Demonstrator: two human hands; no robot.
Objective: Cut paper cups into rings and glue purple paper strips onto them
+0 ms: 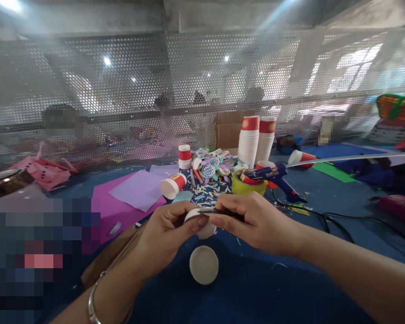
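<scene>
In the head view, my left hand (175,225) is closed around a small white paper piece (205,231) with a curved, cup-like shape. My right hand (246,220) grips a slim dark tool (219,211) with a narrow blade, and its tip lies against the top of the white piece. Whether the tool is scissors or a knife is hidden by the fingers. Directly below, a round off-white paper piece (204,265) rests on the dark blue table.
Behind my hands lie paper scraps (202,189), a yellow tape roll (248,184), a blue glue gun (280,177) with a black cord, and a tipped paper cup (173,186). Tall cup stacks (249,141) stand further back. Purple paper sheets (135,189) spread leftward, near a blurred-out person.
</scene>
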